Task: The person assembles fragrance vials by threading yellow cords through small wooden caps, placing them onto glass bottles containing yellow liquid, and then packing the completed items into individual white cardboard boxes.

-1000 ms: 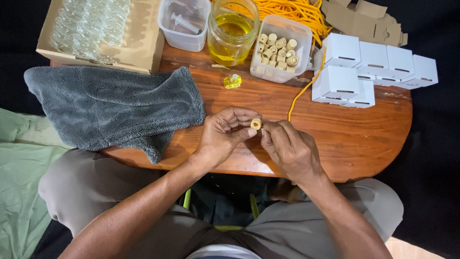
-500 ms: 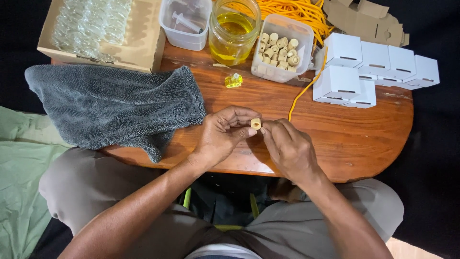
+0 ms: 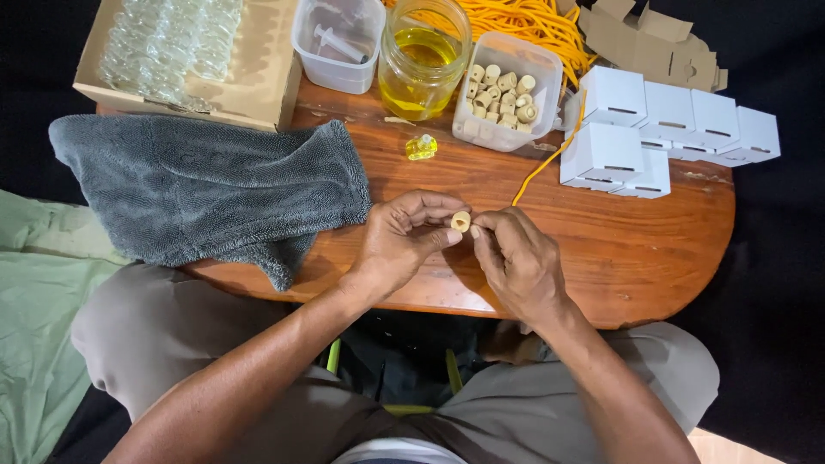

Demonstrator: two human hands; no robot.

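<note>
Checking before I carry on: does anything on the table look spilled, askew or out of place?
Mostly tidy. The grey towel hangs over the table's near edge, and one small yellow bottle lies alone, apart from the containers. No spill visible.

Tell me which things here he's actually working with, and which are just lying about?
In use: small cork ring, pinched by left hand and right hand; yellow cord.

Lying about: grey towel, oil jar, white boxes, syringe tub.
</note>
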